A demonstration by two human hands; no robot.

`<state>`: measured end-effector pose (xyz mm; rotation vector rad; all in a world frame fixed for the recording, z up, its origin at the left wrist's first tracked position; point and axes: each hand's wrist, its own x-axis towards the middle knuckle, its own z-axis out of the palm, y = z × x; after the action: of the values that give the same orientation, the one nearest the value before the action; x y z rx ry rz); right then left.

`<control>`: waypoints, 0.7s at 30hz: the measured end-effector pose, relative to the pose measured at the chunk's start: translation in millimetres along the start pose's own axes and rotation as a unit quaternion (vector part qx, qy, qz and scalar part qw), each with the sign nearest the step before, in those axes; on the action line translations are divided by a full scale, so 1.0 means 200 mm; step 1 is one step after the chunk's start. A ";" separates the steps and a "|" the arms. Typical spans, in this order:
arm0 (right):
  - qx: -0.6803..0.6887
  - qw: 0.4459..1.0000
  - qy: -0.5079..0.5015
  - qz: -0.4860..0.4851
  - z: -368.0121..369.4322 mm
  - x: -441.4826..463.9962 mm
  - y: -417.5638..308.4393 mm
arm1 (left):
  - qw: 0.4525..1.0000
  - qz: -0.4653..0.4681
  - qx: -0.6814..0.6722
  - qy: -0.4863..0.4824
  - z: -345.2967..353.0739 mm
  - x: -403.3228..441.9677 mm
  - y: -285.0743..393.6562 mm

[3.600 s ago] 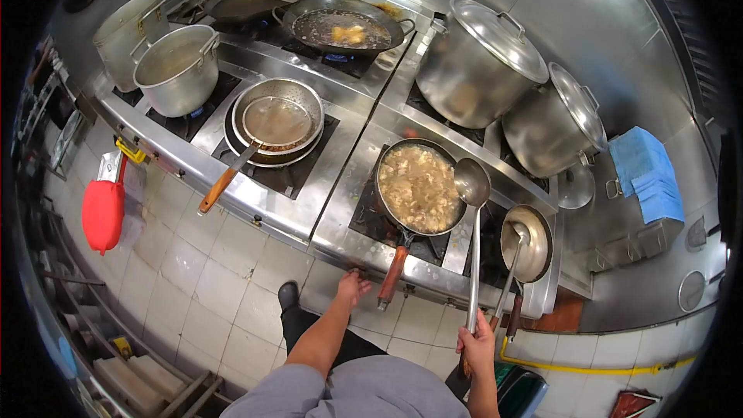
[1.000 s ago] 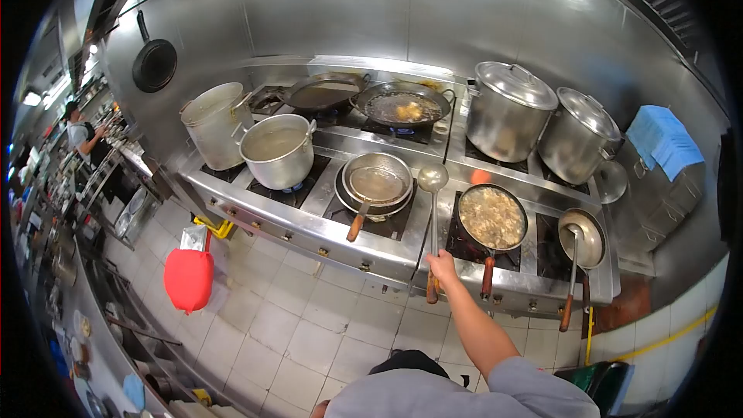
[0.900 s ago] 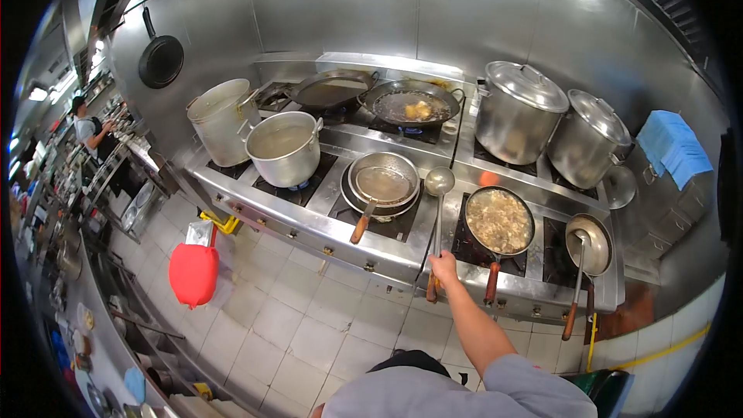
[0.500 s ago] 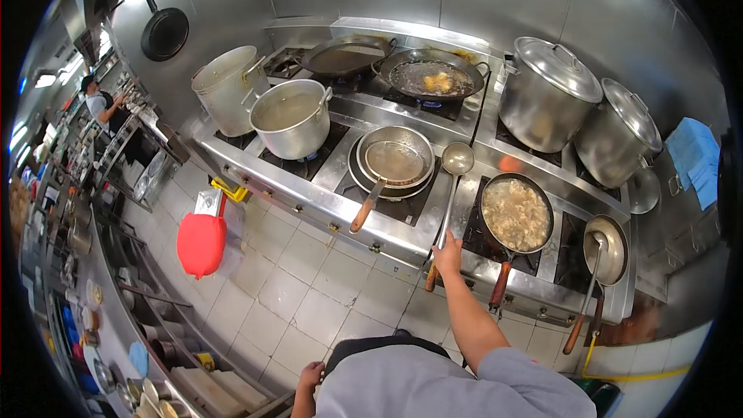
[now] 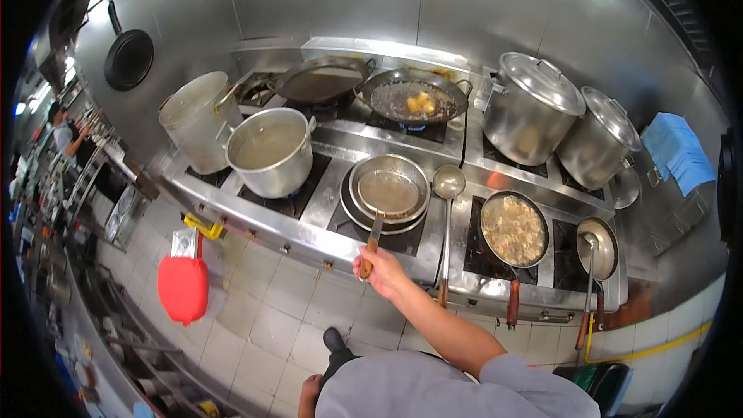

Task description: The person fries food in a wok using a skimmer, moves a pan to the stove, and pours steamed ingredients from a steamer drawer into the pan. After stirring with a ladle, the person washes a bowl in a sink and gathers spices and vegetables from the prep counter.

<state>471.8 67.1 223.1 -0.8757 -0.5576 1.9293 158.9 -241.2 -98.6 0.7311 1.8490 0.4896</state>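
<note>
My right hand [image 5: 379, 269] is closed around the wooden handle of a steel frying pan [image 5: 388, 189]. This pan sits on top of another wider pan [image 5: 348, 213] on a front burner. Just right of it, a long ladle [image 5: 449, 183] lies on the steel stove top, its wooden grip hanging over the front edge. My left hand [image 5: 310, 388] hangs low beside my hip, away from the stove; its fingers are mostly hidden. Further right, a pan of pale chopped food in liquid [image 5: 513, 228] rests on a burner.
An open pot of liquid [image 5: 271, 151] and a tall pot [image 5: 200, 124] stand left. Behind, a wok with frying food [image 5: 402, 97] sits over a blue flame. Lidded stockpots [image 5: 534, 112] stand back right. A red-covered bin [image 5: 183, 286] is on the floor. A co-worker [image 5: 70, 139] stands far left.
My right hand has moved left from the ladle's handle to the frying pan's handle and gripped it. The ladle stays on the stove top. My view has shifted, and a foot shows forward.
</note>
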 end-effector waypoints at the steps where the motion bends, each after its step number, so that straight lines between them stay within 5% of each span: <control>1: 0.013 0.999 0.009 -0.044 0.01 0.03 0.05 | 0.999 0.033 0.006 0.016 -0.04 0.13 -0.03; 4: -0.014 0.997 0.054 -0.061 0.15 -0.08 0.09 | 0.991 0.126 0.044 -0.008 -0.27 0.15 0.15; 8: -0.142 0.961 0.170 -0.168 0.07 0.00 -0.14 | 0.979 0.119 0.160 -0.034 -0.55 0.46 0.08; 10: -0.230 0.918 0.245 -0.212 0.00 0.05 -0.45 | 0.987 -0.121 -0.006 -0.105 -0.70 0.43 0.14; 15: -0.501 0.668 0.455 -0.309 -0.33 0.32 -1.15 | 0.983 -0.123 -0.112 -0.080 -1.09 0.61 0.29; 17: -0.647 0.467 0.493 -0.346 -0.38 0.37 -1.36 | 0.982 -0.110 -0.145 -0.055 -1.18 0.63 0.36; 19: -0.639 0.507 0.532 -0.228 -0.30 0.40 -1.53 | 0.985 -0.057 -0.164 -0.010 -1.25 0.63 0.41; 21: -0.648 0.489 0.544 -0.213 -0.33 0.49 -1.63 | 0.982 -0.072 -0.171 0.018 -1.27 0.55 0.44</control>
<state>671.7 311.8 367.3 -2.2700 -1.1900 -0.1468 -83.4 -100.8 -21.8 0.3571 1.7740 0.7075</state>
